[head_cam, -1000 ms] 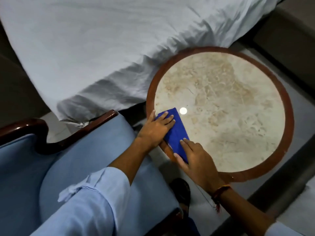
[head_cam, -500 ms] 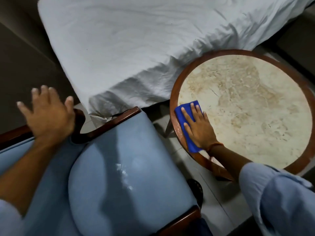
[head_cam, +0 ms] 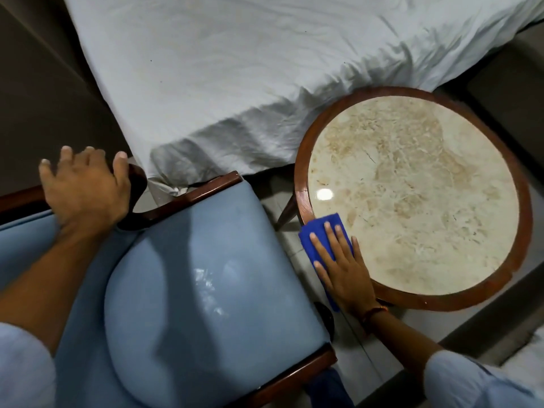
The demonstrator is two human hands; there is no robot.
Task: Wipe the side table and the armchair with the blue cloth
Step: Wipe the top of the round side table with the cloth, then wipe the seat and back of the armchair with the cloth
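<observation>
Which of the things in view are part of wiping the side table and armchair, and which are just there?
Part of the job:
blue cloth, pressed flat under the right hand
side table, cloth at its near-left rim
armchair, left hand resting on its wooden arm

Just there:
bed sheet
dark shoe beside the chair
tiled floor

Bedroom, possibly a hotel room. Bed (head_cam: 250, 78) with a rumpled white sheet fills the top of the view. Crowded close to its corner: a blue upholstered armchair (head_cam: 206, 290) with dark wood frame, and a round side table (head_cam: 303, 172), marble-look top in a wooden rim. Pale tiled floor (head_cam: 338, 343) between them.
</observation>
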